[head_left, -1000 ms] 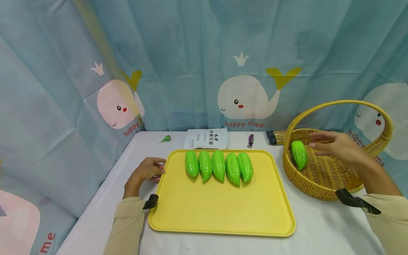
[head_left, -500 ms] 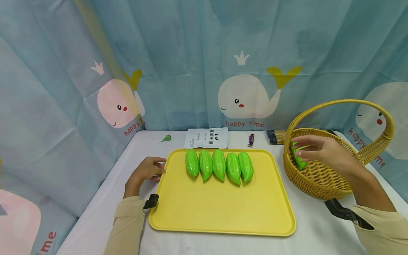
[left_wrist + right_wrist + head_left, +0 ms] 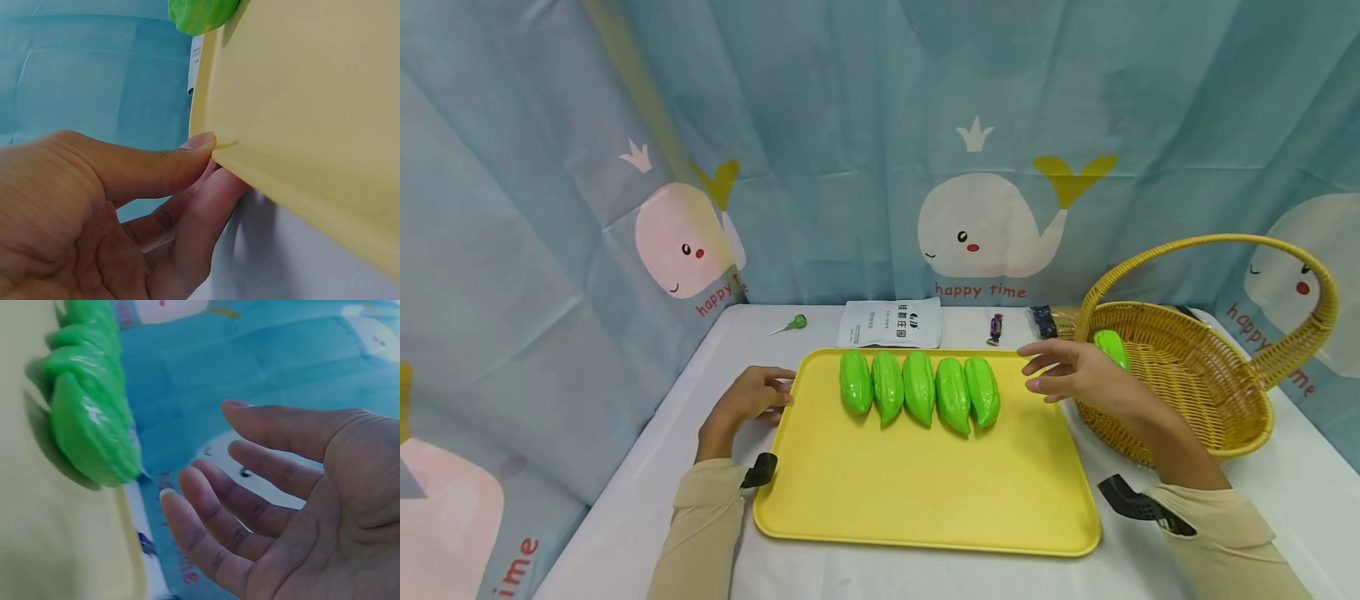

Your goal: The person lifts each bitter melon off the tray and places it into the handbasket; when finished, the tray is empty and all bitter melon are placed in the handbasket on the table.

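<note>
My left hand (image 3: 751,395) pinches the left rim of the yellow tray (image 3: 925,500); in the left wrist view the thumb of the hand (image 3: 144,187) lies on the rim with fingers beneath. Several green, ridged, pod-shaped pieces (image 3: 919,388) lie in a row along the tray's back half. Over the tray's right back corner my right hand (image 3: 1086,379) hovers with relaxed, bent fingers and nothing in them. The right wrist view shows that empty hand (image 3: 281,500) beside the nearest green piece (image 3: 90,434). Another green piece (image 3: 1111,348) lies in the wicker basket (image 3: 1195,375), partly hidden.
Behind the tray lie a green lollipop (image 3: 793,323), a white packet (image 3: 891,323) and a purple wrapped candy (image 3: 995,328). A dark and tan package (image 3: 1052,321) is partly behind the basket, whose tall handle (image 3: 1217,239) arches over it. A whale-print curtain hangs behind.
My right hand has moved left, out of the basket and over the tray's right back corner, carrying nothing. My left hand stays at the tray rim.
</note>
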Available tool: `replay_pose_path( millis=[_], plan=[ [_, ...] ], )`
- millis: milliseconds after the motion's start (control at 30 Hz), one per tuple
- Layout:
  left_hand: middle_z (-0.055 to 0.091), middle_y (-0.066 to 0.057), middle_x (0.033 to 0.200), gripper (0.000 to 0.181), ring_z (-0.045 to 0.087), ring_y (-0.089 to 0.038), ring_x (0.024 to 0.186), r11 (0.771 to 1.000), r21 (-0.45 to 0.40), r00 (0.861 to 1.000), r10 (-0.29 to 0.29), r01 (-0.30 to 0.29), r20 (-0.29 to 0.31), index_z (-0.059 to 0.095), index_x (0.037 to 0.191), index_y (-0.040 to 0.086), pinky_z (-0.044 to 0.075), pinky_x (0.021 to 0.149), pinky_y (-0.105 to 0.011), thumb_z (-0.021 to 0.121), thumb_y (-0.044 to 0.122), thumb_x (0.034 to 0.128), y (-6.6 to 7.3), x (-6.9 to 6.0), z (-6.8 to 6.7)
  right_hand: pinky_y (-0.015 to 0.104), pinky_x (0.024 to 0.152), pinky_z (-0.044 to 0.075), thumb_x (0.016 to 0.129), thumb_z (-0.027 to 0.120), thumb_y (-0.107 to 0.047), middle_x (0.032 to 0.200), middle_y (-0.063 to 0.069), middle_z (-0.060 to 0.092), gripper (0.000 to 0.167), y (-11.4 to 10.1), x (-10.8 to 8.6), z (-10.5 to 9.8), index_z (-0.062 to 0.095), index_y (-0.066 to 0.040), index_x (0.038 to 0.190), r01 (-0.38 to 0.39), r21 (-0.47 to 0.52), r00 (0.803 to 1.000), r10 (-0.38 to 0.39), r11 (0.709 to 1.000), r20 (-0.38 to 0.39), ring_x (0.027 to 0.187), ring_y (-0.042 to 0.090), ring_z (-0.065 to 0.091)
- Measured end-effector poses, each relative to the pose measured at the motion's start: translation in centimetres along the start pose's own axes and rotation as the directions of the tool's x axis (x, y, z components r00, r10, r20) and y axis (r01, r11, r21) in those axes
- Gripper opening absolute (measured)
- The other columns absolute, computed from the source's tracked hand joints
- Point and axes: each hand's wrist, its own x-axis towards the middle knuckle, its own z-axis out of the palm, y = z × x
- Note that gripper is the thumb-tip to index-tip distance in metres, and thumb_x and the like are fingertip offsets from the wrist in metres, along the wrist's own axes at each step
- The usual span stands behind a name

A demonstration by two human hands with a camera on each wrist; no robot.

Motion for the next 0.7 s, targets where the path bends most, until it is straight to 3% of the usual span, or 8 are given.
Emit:
replay_pose_path(
  millis=[267,467,700],
  plan=[
    [0.065,-0.022,0.116,0.052,0.066,-0.016,0.079,1.0,0.009,1.0,-0.011,0.011,-0.007,0.055,0.148,-0.009,0.06,0.066,-0.028,0.069,0.002,0.0987,0.0,0.0,0.0,0.048,0.09,0.061,0.101,0.074,-0.02,0.145,0.032,0.055,0.061,1.2,2.3,2.5,0.05,0.001,0.153,-0.078,-0.007,0.995,0.078,0.997,0.067,0.116,0.032,0.067],
    [0.065,-0.022,0.117,0.053,0.066,-0.016,0.08,1.0,0.008,1.0,-0.017,0.017,-0.007,0.055,0.148,-0.008,0.06,0.066,-0.029,0.069,0.003,0.0986,0.0,0.0,0.0,0.049,0.089,0.062,0.102,0.072,-0.016,0.15,0.036,0.046,0.062,1.9,3.0,3.5,0.047,0.002,0.155,-0.074,0.003,0.993,0.074,0.997,0.091,0.121,0.041,0.066],
    [0.065,-0.022,0.116,0.053,0.066,-0.016,0.08,1.0,0.005,1.0,-0.01,0.01,-0.001,0.055,0.148,-0.009,0.06,0.066,-0.028,0.068,0.002,0.0983,0.0,0.0,-0.1,0.052,0.096,0.059,0.102,0.073,-0.023,0.159,0.037,0.029,0.073,2.4,3.4,4.3,0.037,-0.003,0.163,-0.137,0.034,0.984,0.132,0.99,0.119,0.138,0.053,0.05]
  ],
)
